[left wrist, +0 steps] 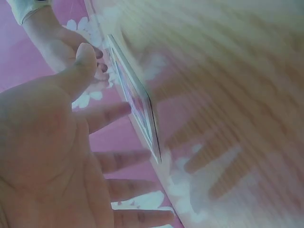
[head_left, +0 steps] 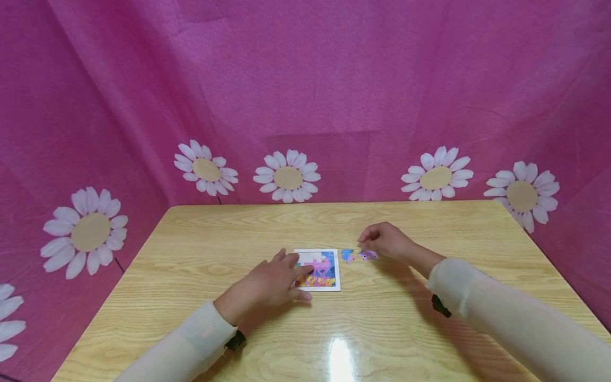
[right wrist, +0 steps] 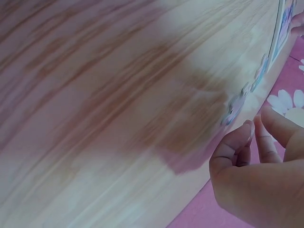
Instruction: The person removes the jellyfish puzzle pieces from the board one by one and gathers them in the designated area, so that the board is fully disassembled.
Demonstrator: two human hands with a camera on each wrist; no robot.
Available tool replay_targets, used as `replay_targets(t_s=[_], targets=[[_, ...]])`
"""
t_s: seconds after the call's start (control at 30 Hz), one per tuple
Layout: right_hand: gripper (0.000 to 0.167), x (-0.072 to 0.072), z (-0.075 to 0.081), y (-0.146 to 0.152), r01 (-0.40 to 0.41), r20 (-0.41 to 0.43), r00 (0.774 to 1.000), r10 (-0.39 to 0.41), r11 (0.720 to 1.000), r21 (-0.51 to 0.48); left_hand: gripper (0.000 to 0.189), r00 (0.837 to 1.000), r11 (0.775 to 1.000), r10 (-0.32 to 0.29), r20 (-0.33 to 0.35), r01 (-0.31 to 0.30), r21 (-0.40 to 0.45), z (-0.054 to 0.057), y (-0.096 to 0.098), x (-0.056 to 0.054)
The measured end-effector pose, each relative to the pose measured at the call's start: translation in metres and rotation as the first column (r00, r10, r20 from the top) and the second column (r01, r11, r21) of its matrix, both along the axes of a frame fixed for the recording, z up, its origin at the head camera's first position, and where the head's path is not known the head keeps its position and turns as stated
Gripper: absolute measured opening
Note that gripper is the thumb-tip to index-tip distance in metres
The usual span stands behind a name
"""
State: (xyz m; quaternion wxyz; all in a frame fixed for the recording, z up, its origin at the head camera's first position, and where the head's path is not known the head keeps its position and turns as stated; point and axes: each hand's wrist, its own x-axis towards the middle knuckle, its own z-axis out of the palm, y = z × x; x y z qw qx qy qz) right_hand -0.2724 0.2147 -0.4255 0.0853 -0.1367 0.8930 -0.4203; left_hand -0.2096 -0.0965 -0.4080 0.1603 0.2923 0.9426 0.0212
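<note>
A wood-grain table stands before pink cloth printed with white daisies. Left hand: fingers spread apart, touching the puzzle tray, which lies flat. Right hand: thumb and fingertips nearly together at the purple piece (whether pinching it, cannot tell). Count: one tray; at least two loose pieces, the blue piece nearer the tray.

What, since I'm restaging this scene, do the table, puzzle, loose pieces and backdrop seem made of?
Table: wood or wood-look laminate, glossy; grain shows and a light glares off it.
Puzzle: perhaps card or thin board, smooth-looking; flat, with white border and printed picture.
Loose pieces: probably the same, being thin, flat and printed.
Backdrop: likely cloth, fairly matte, judging by soft folds and creases.
</note>
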Motion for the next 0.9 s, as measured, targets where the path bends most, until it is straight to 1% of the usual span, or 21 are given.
replay_targets(t_s=[0.2, 0.3, 0.4, 0.53, 0.63, 0.8, 0.9], targets=[[0.012, -0.001, 0.001, -0.012, -0.02, 0.024, 0.999, 0.021, 0.999, -0.049, 0.083, 0.996, 0.996, -0.089, 0.001, 0.089, 0.016, -0.001, 0.006, 0.005], [0.013, -0.001, 0.001, -0.018, -0.024, 0.035, 0.999, 0.026, 0.998, -0.057, 0.086, 0.993, 0.993, -0.116, 0.013, 0.116, 0.023, -0.002, 0.008, 0.007], [0.014, -0.001, 0.0, -0.024, -0.024, 0.053, 0.998, 0.028, 0.997, -0.075, 0.087, 0.992, 0.992, -0.126, 0.019, 0.126, 0.014, -0.005, 0.01, 0.008], [0.014, -0.001, -0.001, -0.032, -0.015, 0.103, 0.994, 0.026, 0.995, -0.103, 0.088, 0.992, 0.992, -0.128, 0.02, 0.128, 0.01, -0.01, 0.01, 0.008], [0.014, 0.0, -0.002, -0.038, -0.028, 0.105, 0.994, 0.038, 0.995, -0.099, 0.088, 0.991, 0.991, -0.131, 0.023, 0.13, 0.012, -0.012, 0.009, 0.007], [0.014, 0.003, -0.001, -0.047, -0.074, 0.051, 0.996, 0.078, 0.995, -0.073, 0.087, 0.991, 0.991, -0.134, 0.023, 0.134, 0.004, -0.012, 0.009, 0.007], [0.014, 0.004, -0.001, -0.053, -0.082, 0.06, 0.994, 0.087, 0.994, -0.078, 0.087, 0.991, 0.991, -0.132, 0.028, 0.132, 0.003, -0.011, 0.008, 0.007]])
